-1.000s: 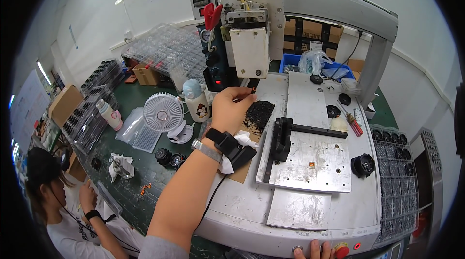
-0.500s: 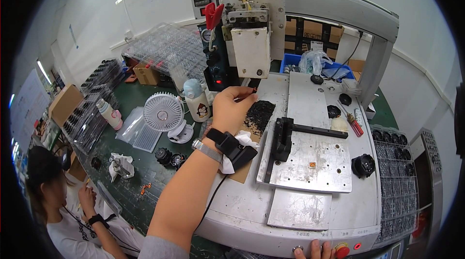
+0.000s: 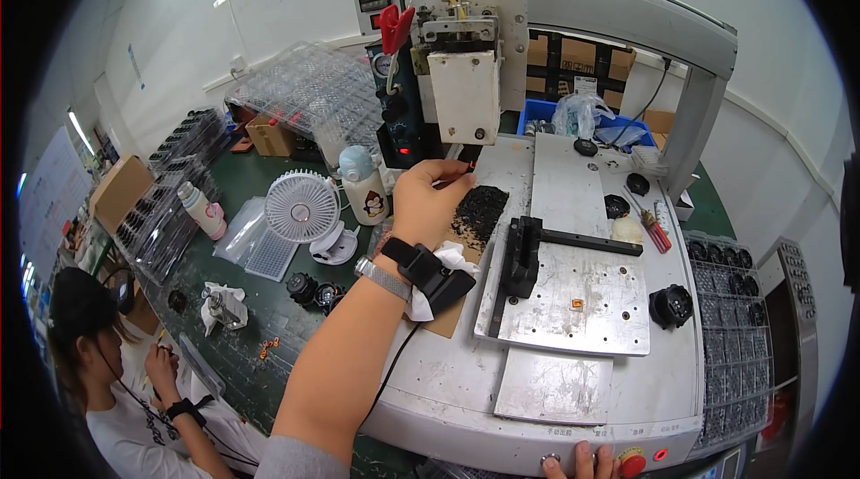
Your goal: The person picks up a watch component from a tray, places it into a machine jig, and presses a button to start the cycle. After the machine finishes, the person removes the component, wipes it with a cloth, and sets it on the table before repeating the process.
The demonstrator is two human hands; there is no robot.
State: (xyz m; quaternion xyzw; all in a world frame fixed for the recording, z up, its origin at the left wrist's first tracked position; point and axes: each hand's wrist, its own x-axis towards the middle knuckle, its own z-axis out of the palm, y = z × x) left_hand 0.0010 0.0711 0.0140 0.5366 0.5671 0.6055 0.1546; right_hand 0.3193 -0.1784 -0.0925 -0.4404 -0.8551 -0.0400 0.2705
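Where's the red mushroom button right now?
In the head view, lower right: the red mushroom button sits on the machine's front panel, between the right hand and the lit red ring.

A factory-type workshop, with a gantry machine [image 3: 618,8], a green workbench [image 3: 296,327] and stacked plastic trays [image 3: 305,89].
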